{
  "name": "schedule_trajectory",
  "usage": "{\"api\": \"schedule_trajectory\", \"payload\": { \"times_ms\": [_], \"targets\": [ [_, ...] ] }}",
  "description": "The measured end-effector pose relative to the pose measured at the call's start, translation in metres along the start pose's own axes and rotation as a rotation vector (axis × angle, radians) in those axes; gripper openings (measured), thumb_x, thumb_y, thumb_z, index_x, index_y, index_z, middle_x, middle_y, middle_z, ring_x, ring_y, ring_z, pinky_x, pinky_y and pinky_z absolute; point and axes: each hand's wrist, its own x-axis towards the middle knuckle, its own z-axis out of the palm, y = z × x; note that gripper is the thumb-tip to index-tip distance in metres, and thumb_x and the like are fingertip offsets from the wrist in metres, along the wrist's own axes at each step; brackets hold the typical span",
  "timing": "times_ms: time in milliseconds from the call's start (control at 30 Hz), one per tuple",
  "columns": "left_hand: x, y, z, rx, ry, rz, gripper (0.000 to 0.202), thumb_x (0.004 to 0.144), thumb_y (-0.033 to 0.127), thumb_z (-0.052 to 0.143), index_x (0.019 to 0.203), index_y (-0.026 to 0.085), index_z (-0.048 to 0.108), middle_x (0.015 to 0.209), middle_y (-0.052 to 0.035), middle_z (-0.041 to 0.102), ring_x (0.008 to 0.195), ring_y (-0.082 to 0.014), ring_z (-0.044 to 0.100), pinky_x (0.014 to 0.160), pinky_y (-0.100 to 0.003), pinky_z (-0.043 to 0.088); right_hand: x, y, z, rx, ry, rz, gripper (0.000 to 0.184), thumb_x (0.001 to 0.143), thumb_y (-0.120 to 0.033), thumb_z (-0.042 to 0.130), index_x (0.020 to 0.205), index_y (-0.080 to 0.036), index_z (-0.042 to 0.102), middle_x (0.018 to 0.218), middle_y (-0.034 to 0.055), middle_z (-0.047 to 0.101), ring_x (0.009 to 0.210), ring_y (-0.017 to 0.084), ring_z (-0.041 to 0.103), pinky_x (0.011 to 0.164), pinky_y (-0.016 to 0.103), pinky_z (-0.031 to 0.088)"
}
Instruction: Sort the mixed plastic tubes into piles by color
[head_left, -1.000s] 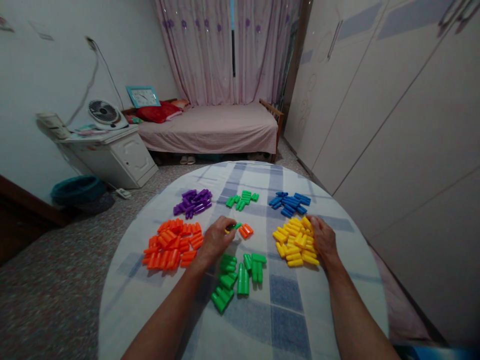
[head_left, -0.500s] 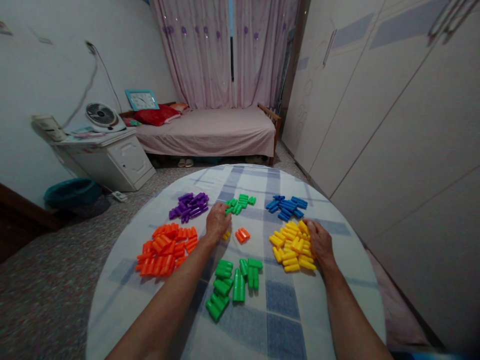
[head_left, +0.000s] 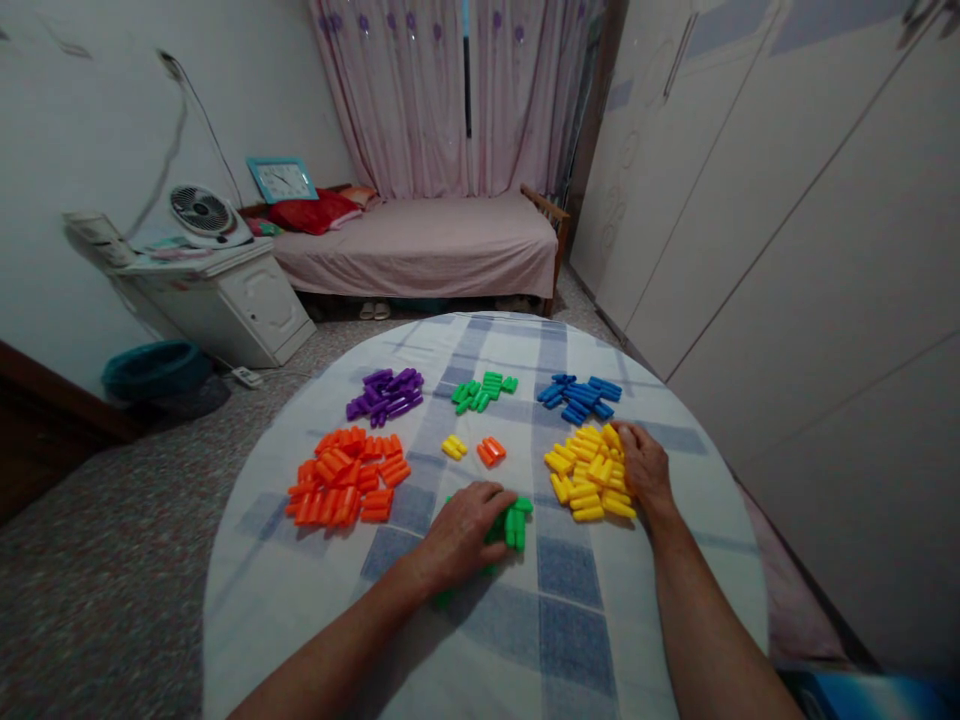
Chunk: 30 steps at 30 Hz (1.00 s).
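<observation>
My left hand [head_left: 469, 530] reaches over the green plastic blocks at the near middle of the table. Its fingers and thumb are bent around a green block [head_left: 496, 533], largely hidden under the hand. Just right of the fingertips lie more green blocks [head_left: 515, 528]. At the right, my right hand [head_left: 646, 468] rests against the edge of a pile of yellow blocks [head_left: 589, 478]. Its fingers are loosely bent and touch the pile, with nothing visibly held. Beyond my left hand sit a small yellow piece [head_left: 454, 447] and an orange piece [head_left: 491, 452], side by side.
Orange blocks [head_left: 330, 495] are heaped at the left of the round table [head_left: 577, 665]. Purple blocks [head_left: 386, 395], smaller green blocks [head_left: 484, 391] and blue blocks [head_left: 579, 397] line its far side. A bed [head_left: 427, 245] stands beyond, and wardrobes [head_left: 787, 270] run along the right.
My left hand has moved from the small far green blocks toward me, onto the larger near ones. My right hand stays by the yellow pile. The view has shifted slightly.
</observation>
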Motion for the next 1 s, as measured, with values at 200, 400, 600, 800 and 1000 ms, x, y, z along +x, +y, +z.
{"api": "schedule_trajectory", "payload": {
  "times_ms": [200,400,600,800,1000],
  "targets": [
    [0.004,-0.002,0.000,-0.097,0.061,-0.084,0.038,0.079,0.024,0.056,0.117,0.021,0.055,0.112,-0.0080,0.062,0.106,-0.0214,0.055,0.095,-0.035,0.042,0.001,0.002,0.000,-0.017,-0.007,-0.001,0.043,0.080,-0.045,0.038,0.096,-0.018,0.068,0.100,0.0081,0.069,0.090,0.022,0.059,0.083,0.034,0.043],
    [0.013,-0.008,-0.012,-0.253,0.239,-0.098,0.025,0.077,0.022,0.058,0.102,0.022,0.062,0.108,-0.0054,0.064,0.103,-0.0193,0.057,0.094,-0.034,0.045,0.000,-0.001,0.000,-0.005,0.003,0.001,0.043,0.080,-0.045,0.039,0.096,-0.018,0.068,0.099,0.0079,0.069,0.090,0.022,0.059,0.082,0.034,0.043],
    [0.071,-0.039,-0.032,-0.122,0.499,-0.093,0.014,0.076,0.015,0.057,0.089,0.019,0.063,0.102,-0.0054,0.064,0.101,-0.0181,0.058,0.093,-0.034,0.046,0.001,-0.002,0.000,-0.013,-0.006,0.016,0.044,0.078,-0.046,0.039,0.095,-0.018,0.068,0.100,0.0085,0.069,0.092,0.023,0.060,0.084,0.034,0.043],
    [0.126,-0.070,-0.031,0.088,0.432,-0.098,0.021,0.076,0.012,0.056,0.094,0.020,0.063,0.109,-0.0059,0.062,0.102,-0.0188,0.057,0.090,-0.035,0.047,0.001,0.000,0.001,0.015,0.000,0.007,0.043,0.078,-0.046,0.039,0.095,-0.019,0.068,0.097,0.0082,0.069,0.091,0.024,0.060,0.082,0.035,0.044],
    [0.132,-0.072,-0.023,0.116,0.421,-0.082,0.029,0.074,0.011,0.057,0.101,0.020,0.063,0.122,-0.0081,0.056,0.113,-0.0222,0.052,0.097,-0.039,0.044,-0.001,-0.003,0.000,0.018,0.002,-0.002,0.043,0.078,-0.047,0.039,0.094,-0.019,0.068,0.098,0.0084,0.069,0.090,0.024,0.060,0.082,0.035,0.044]
  ]
}}
